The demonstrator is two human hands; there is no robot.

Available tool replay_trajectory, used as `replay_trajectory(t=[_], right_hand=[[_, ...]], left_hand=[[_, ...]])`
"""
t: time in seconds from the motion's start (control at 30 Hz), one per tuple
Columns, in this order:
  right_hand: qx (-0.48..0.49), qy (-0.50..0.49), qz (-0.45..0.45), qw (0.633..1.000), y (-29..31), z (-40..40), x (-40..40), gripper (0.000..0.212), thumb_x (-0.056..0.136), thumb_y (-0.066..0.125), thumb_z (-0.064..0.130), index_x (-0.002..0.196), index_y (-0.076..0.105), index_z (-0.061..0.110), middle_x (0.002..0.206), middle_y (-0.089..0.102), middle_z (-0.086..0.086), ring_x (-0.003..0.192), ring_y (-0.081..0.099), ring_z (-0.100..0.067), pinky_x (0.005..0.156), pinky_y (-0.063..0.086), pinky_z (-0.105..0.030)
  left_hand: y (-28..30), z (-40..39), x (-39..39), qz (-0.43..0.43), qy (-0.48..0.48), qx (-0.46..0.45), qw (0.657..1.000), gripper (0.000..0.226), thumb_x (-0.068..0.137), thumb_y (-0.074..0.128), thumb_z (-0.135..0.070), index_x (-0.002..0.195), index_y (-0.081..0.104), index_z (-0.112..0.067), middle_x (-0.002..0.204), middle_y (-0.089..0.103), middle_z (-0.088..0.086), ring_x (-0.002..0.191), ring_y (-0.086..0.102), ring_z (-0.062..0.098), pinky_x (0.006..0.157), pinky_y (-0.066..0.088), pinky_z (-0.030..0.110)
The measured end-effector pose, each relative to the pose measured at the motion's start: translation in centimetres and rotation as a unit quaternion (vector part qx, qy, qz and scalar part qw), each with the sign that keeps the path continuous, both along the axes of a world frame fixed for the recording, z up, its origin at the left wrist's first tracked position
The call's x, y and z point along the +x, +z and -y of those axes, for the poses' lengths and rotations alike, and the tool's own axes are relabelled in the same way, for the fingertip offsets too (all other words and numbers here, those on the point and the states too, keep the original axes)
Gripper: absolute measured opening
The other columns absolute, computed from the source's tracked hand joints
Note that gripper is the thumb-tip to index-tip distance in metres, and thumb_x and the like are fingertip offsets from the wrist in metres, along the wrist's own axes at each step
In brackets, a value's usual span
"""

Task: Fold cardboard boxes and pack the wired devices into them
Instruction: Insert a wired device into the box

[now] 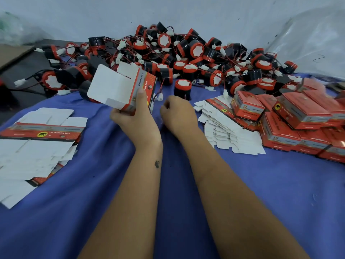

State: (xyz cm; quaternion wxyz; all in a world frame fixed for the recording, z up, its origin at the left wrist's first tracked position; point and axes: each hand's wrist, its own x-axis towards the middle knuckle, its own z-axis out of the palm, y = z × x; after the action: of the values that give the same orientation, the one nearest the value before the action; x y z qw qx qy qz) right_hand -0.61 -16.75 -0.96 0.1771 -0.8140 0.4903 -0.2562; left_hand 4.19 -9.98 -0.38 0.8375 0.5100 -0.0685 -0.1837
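The left hand [136, 116] grips an open box [121, 86] over blue cloth [104, 184], the right hand [177, 113] loosely curled near a device pile [186, 53].

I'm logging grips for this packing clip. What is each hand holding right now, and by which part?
The left hand grips the half-folded box at its lower end, thumb on the printed side. The right hand is curled; whether it holds anything cannot be told.

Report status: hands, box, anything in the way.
Left hand grips half-folded box, flaps open. Right hand curled, contents hidden. Loose device ahead; nothing blocking.
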Motion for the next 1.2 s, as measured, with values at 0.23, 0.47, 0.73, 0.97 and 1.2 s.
replay_trajectory(t=[0.23,0.47,0.73,0.97,1.2], right_hand=[[0.348,0.251,-0.037,0.902,5.6,-2.0,-8.9,0.033,0.092,0.062,0.026,0.066,0.064,0.005,0.041,0.042,-0.004,0.039,0.038,-0.018,0.048,0.033,-0.027],[0.387,0.08,0.149,0.906,4.5,-1.0,-13.7,0.035,0.096,0.052,0.032,0.071,0.051,0.007,0.044,0.03,-0.004,0.041,0.02,-0.016,0.041,0.022,-0.021],[0.134,0.031,0.078,0.987,1.9,-1.3,-9.1,0.056,0.079,0.075,0.034,0.13,0.054,0.023,0.111,0.056,0.015,0.098,0.055,-0.008,0.071,0.042,-0.022],[0.057,-0.017,0.143,0.988,1.3,-2.1,-8.2,0.035,0.078,0.074,0.039,0.105,0.055,0.028,0.089,0.06,0.017,0.088,0.06,-0.009,0.074,0.052,-0.03],[-0.046,0.012,0.457,0.888,1.6,-3.8,-8.4,0.04,0.079,0.066,0.02,0.116,0.052,0.024,0.104,0.063,0.003,0.096,0.062,-0.015,0.086,0.054,-0.036]], left_hand=[[-0.5,0.6,-1.3,0.086,-0.122,-0.011,0.989,0.043,0.093,0.067,-0.03,0.118,0.034,-0.018,0.121,0.055,-0.006,0.102,0.056,-0.005,0.074,0.047,0.006],[-0.6,1.4,-2.0,0.066,-0.268,-0.006,0.961,0.071,0.069,0.066,-0.051,0.127,0.048,-0.015,0.119,0.065,0.001,0.105,0.065,0.012,0.09,0.053,0.032],[-0.8,1.4,-1.9,0.078,-0.256,0.048,0.962,0.076,0.067,0.06,-0.054,0.13,0.048,-0.013,0.113,0.069,0.001,0.098,0.068,0.011,0.071,0.052,0.025],[-0.9,1.3,-1.2,0.023,-0.202,0.031,0.979,0.068,0.074,0.071,-0.044,0.128,0.041,-0.016,0.12,0.062,0.002,0.106,0.066,0.013,0.079,0.057,0.029],[-2.0,1.0,-0.9,0.296,-0.206,0.184,0.914,0.068,0.065,0.089,-0.04,0.116,0.047,-0.022,0.107,0.062,-0.006,0.105,0.061,0.014,0.082,0.053,0.03]])
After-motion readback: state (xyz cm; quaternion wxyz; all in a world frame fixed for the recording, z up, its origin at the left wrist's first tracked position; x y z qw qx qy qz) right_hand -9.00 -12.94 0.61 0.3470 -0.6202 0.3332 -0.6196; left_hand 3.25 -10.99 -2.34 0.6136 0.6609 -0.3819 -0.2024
